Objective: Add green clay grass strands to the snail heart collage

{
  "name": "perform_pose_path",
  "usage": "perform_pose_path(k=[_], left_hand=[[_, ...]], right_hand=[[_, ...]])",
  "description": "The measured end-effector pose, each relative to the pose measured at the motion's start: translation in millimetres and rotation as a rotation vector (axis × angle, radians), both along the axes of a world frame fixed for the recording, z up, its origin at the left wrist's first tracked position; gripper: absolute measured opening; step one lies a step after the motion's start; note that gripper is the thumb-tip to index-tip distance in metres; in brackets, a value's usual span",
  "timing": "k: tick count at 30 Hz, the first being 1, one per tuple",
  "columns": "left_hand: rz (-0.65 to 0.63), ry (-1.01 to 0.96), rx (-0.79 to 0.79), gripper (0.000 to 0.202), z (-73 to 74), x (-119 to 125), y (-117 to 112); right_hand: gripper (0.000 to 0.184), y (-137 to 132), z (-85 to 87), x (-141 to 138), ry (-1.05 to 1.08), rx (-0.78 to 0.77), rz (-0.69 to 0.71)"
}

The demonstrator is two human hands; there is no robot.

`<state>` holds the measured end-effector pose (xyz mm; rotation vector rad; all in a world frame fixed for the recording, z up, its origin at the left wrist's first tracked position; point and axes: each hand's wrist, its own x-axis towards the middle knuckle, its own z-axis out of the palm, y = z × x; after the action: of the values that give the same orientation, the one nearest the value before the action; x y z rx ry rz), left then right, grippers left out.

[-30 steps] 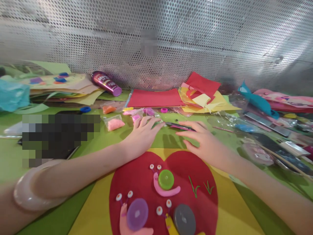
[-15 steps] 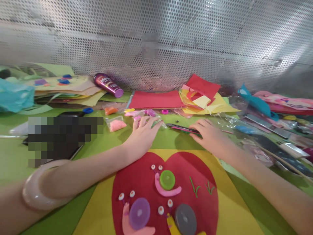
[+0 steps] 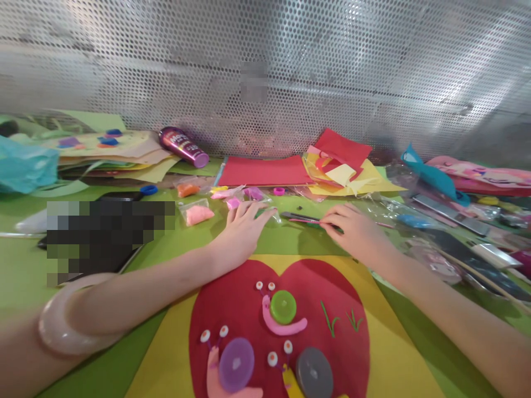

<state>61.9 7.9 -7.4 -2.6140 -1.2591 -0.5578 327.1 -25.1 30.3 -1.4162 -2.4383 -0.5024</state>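
Right hand (image 3: 357, 235) pinches slim, flat, pink-edged cutter (image 3: 301, 218) on green sheet (image 3: 186, 243).

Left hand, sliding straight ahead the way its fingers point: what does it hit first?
Most likely the small clear bag of pink clay, lying just past the left hand and its fingertips. The red paper sheet lies beyond it. Depth is hard to judge here.

Perforated metal wall (image 3: 332, 66) gleams in the upper frame; matt paper heart (image 3: 236, 298), glossy plastic bracelet (image 3: 62, 331), shiny purple tube (image 3: 185, 146).
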Motion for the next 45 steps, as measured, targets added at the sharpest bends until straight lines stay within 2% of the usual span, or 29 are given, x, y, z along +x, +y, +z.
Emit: perform_pose_path(k=[6, 11, 15, 20, 31, 45], left_hand=[[-0.067, -0.042, -0.006, 0.042, 7.5, 2.7, -3.3], [-0.241, -0.084, -0.035, 0.039, 15.7, 2.8, -6.6], [-0.336, -0.096, -0.063, 0.040, 16.8, 3.2, -8.2], [-0.356, -0.102, -0.075, 0.038, 14.6, 3.9, -7.9], [-0.368, -0.093, -0.038, 0.034, 11.2, 2.5, -4.5], [-0.353, -0.077, -0.024, 0.034, 9.0, 1.9, -3.9]], right_hand=[[0.018, -17.9, 15.0, -9.7, 0.290, 0.009, -0.068], [0.013, -40.5, 28.3, -29.4, 0.463, -0.112, -0.048], [0.016, -46.2, 31.2, -37.3, 0.562, -0.203, -0.031], [0.024, -48.7, 29.1, -40.7, 0.653, -0.250, -0.044], [0.023, -46.5, 20.6, -38.9, 0.624, -0.275, -0.033], [0.017, -46.3, 16.2, -36.3, 0.451, -0.168, 0.088]])
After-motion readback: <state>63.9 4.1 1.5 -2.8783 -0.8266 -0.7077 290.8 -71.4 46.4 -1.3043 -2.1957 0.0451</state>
